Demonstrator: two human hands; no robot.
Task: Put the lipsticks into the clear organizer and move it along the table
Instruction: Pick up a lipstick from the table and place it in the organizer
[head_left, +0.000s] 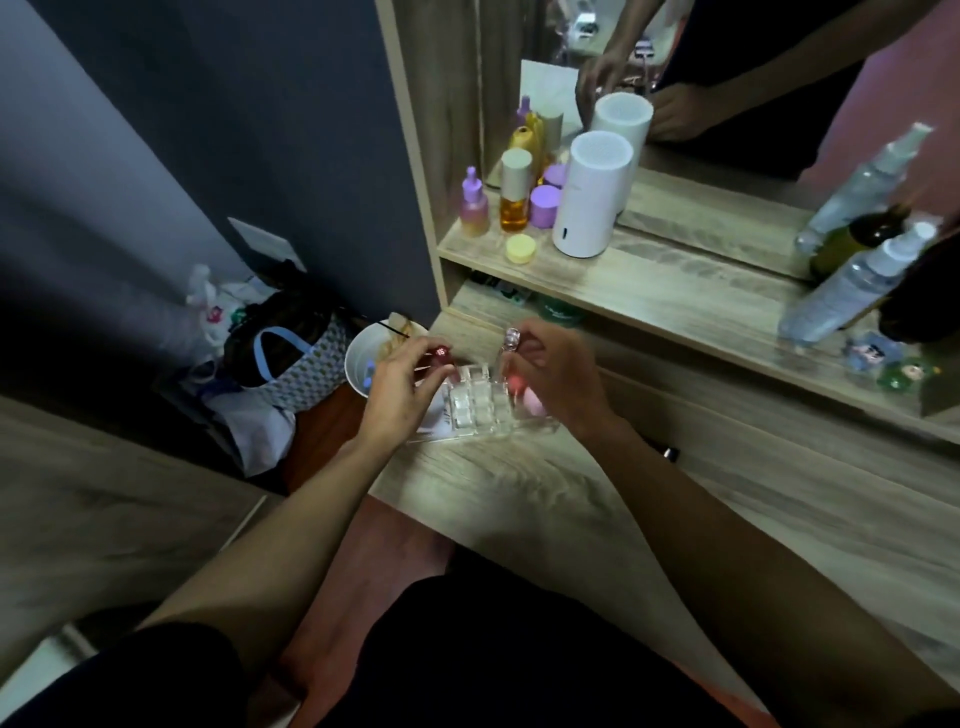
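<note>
Both hands work over the clear organizer (480, 402), which sits on the table (545, 483) just below and btwn the fingertips. Left hand (400, 387): fingers pinched shut on a dark red lipstick (441, 352), its end w/ a label poking out past the fingertips, held just left of the organizer, prob. lining up for a slot. Right hand (550, 371): fingers closed round a lipstick w/ a clear cap (511, 339), upright, above the organizer's right side, likely so it drops in straight. Pink rounded things (527, 397) sit under the right fingers, partly hidden; can't tell what they are. Slot walls are see-through and blurred, so which compartments are filled is unclear. White bowl (363, 364) lies beyond the left hand.
</note>
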